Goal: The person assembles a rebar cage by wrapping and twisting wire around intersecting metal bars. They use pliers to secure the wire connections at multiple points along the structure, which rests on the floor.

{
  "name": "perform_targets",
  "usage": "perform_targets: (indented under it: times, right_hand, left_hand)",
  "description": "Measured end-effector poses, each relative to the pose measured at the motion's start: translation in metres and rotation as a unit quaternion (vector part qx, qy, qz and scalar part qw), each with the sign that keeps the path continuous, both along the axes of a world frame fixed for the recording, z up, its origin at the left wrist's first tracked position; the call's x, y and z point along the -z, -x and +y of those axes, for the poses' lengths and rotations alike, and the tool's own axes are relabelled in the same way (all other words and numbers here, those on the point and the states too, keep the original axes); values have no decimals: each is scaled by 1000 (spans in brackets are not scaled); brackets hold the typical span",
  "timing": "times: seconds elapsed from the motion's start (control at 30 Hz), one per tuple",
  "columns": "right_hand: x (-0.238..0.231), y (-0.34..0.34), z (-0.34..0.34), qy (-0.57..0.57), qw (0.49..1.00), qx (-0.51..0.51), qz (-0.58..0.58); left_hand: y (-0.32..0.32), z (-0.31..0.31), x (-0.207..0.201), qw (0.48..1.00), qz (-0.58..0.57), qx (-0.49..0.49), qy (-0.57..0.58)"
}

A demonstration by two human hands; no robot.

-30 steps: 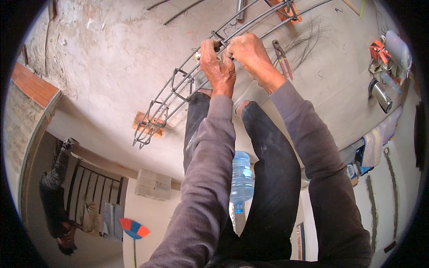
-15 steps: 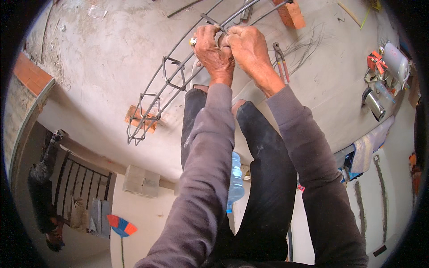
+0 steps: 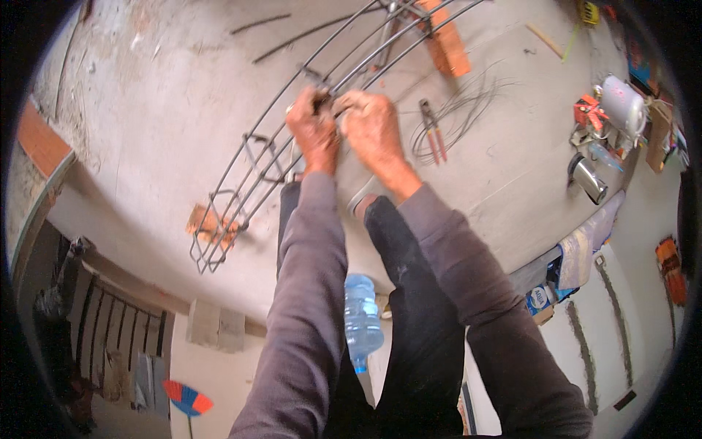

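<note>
Head view: both hands, left (image 3: 314, 132) and right (image 3: 373, 124), clench one bar of the long grey steel rebar cage (image 3: 256, 168). Red-handled pliers (image 3: 431, 132) lie near on the concrete floor (image 3: 146, 95).

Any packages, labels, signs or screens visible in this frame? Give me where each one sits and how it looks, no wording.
Water bottle: below the slab edge between the forearms, clear blue plastic; any label too blurred to tell.
Blue package: lower right, by the folded cloth, small, blue with a white round mark.
Orange-red box: far right on the floor, flat and oblong.
No signs or screens show.
</note>
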State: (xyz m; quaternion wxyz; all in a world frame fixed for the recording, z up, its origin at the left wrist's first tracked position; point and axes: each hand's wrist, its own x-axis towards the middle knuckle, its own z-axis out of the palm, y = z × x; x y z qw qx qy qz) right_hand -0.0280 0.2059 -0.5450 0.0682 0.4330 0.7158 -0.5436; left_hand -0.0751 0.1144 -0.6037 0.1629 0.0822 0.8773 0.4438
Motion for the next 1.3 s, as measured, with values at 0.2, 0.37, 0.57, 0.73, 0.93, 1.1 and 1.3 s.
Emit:
perform_targets:
  times: [0.2, 0.37, 0.57, 0.73, 0.93, 1.1, 1.3]
  right_hand:
    - [-49, 9, -20, 33, 997, 35, 62]
    - [-82, -1, -33, 63, 994, 73, 56]
    - [-78, -14, -25, 96, 989, 111, 6]
    - [-45, -23, -16, 106, 986, 124, -23]
    - [-38, -21, -14, 80, 991, 107, 2]
    - [-40, -33, -30, 165, 977, 132, 31]
    - [-39, -32, -39, 97, 994, 44, 23]
  left_hand:
    - [21, -19, -42, 995, -62, -9, -83]
    - [17, -26, -80, 980, -151, 0, -129]
    - [4, -26, -57, 978, -180, 53, -93]
    - [-5, -16, -34, 981, -166, 86, -54]
    - [-7, -11, -16, 985, -131, 54, -98]
    - [-15, -18, -13, 979, -159, 46, -122]
    - [-26, -16, -14, 991, -65, 54, -100]
